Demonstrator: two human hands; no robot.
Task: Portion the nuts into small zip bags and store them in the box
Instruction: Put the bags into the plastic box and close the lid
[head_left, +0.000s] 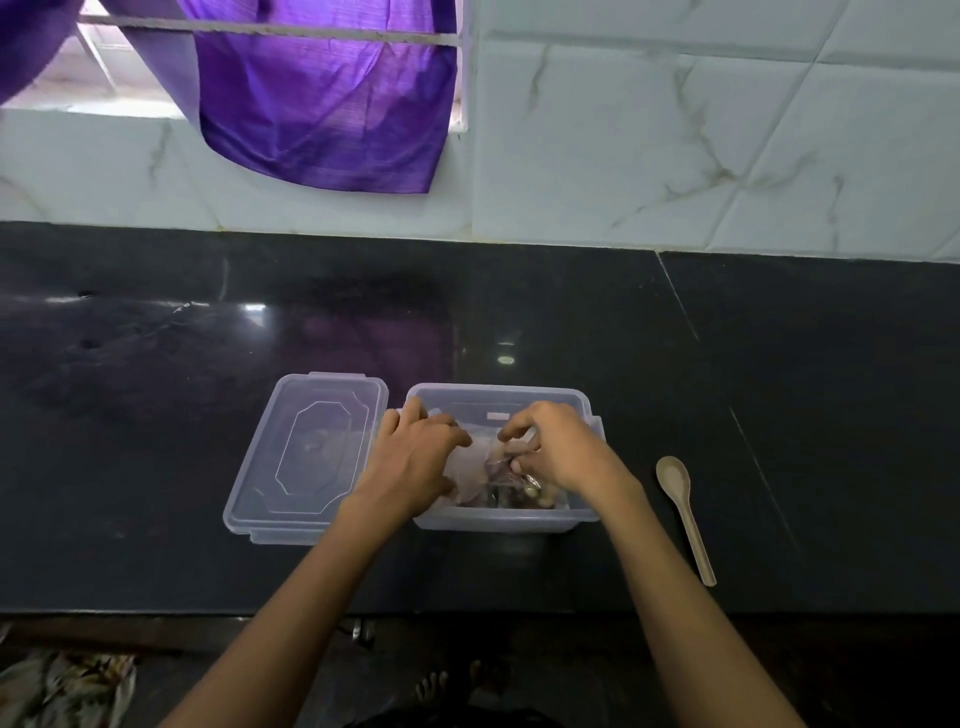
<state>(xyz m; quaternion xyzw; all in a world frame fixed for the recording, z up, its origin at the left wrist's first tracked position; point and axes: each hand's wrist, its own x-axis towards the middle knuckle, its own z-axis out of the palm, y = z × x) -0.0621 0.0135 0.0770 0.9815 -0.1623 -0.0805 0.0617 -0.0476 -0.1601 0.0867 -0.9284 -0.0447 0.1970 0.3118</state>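
On the dark counter (156, 415) the clear box (582, 519) sits open, its lid (306, 457) lying just left of the grip and a spoon (685, 509) well to the right. This looks like the storing step: both forearms reach in over the near wall. The left hand (415, 457) curls on the edge of a zip bag (467, 467); the right hand (561, 457) pinches the same bag, with nuts (530, 491) just beneath its fingers. Next, probably, settling the bag flat and letting go.
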